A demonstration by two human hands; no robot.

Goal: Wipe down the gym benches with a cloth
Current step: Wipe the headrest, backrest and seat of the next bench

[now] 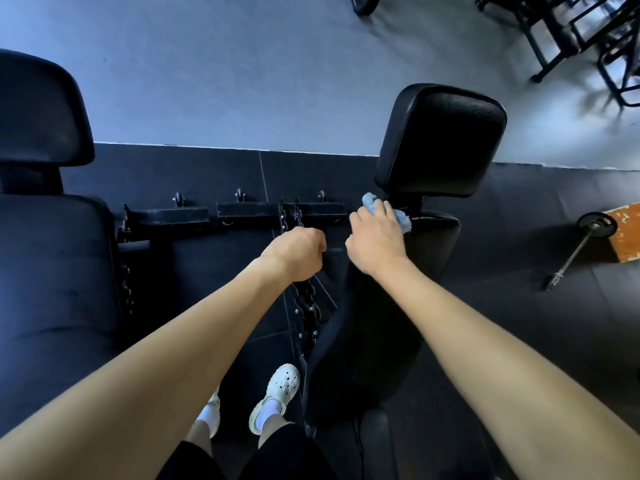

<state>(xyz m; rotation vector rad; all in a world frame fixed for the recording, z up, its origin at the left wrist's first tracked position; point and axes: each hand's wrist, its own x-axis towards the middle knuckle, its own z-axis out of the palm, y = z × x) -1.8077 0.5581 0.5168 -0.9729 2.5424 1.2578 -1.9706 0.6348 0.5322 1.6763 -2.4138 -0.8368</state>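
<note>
A bunched light-blue cloth [401, 219] lies at the gap between the two black pads of the right gym bench [440, 140]. My right hand [375, 237] holds the cloth down against the bench, fingers curved over it, so most of the cloth is hidden. My left hand [296, 252] is curled round the black notched metal bar [306, 303] of that bench's frame, just left of the pad. A second black bench [52, 271] stands at the far left, untouched.
Black frame feet with small wheels [239, 211] lie on the dark rubber floor between the benches. A barbell with a plate [585, 240] lies at the right by an orange mat. Black racks [588, 32] stand at the top right. My feet in white clogs [277, 393] are below.
</note>
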